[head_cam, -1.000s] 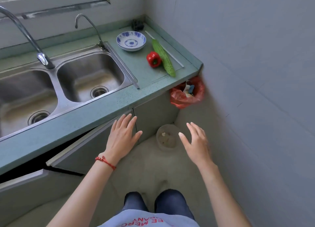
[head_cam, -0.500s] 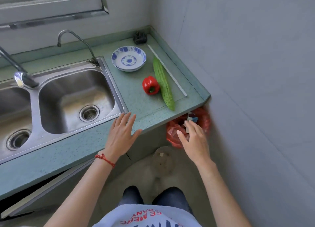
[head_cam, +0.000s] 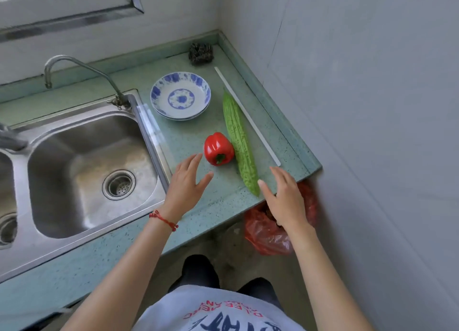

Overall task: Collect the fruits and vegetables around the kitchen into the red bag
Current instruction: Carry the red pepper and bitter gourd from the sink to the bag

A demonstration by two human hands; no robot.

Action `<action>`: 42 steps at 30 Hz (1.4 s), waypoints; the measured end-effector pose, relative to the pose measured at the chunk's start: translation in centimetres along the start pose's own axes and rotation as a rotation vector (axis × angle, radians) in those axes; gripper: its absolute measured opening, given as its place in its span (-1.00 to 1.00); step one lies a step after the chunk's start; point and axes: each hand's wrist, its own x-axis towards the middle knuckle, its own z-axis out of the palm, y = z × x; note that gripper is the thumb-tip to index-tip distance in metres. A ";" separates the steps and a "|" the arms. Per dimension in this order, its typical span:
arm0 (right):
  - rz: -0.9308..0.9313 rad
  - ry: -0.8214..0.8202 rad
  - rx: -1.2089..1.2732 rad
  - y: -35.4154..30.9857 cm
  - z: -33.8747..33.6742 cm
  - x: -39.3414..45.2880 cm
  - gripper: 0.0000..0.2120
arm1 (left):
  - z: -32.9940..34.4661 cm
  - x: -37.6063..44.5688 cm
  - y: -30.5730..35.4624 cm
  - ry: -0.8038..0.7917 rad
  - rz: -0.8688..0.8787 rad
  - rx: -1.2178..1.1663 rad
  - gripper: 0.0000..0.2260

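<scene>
- Here, the left hand (head_cam: pixel 185 185) hovers over the green counter (head_cam: pixel 206 204), fingers spread and holding nothing, its fingertips just at 8 o'clock of the red bell pepper (head_cam: pixel 219 148).
- The right hand (head_cam: pixel 283 196) is likewise spread and empty, at the counter's front edge.
- The bitter gourd (head_cam: pixel 239 141) lies touching the pepper at its 3 o'clock.
- The red bag (head_cam: pixel 264 233) hangs below the counter corner, at 6 o'clock of the gourd, partly behind the right hand.
</scene>
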 end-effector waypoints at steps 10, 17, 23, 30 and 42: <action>0.254 -0.041 0.350 -2.3 1.6 8.2 -0.48 | -0.2 9.4 -0.6 -0.079 -0.583 -0.705 -0.37; 0.374 -0.137 0.491 -2.9 2.8 11.3 -0.48 | 0.1 11.9 -0.5 -0.177 -0.675 -0.780 -0.41; 0.375 -0.141 0.530 -2.8 3.0 12.1 -0.52 | 0.3 12.5 -0.5 -0.224 -0.678 -0.850 -0.44; 0.383 -0.147 0.578 -2.1 3.1 12.4 -0.58 | 0.6 12.2 -0.7 -0.269 -0.654 -0.919 -0.52; 0.361 -0.136 0.546 -2.2 2.9 12.2 -0.63 | 0.4 11.0 -0.4 -0.313 -0.669 -1.049 -0.68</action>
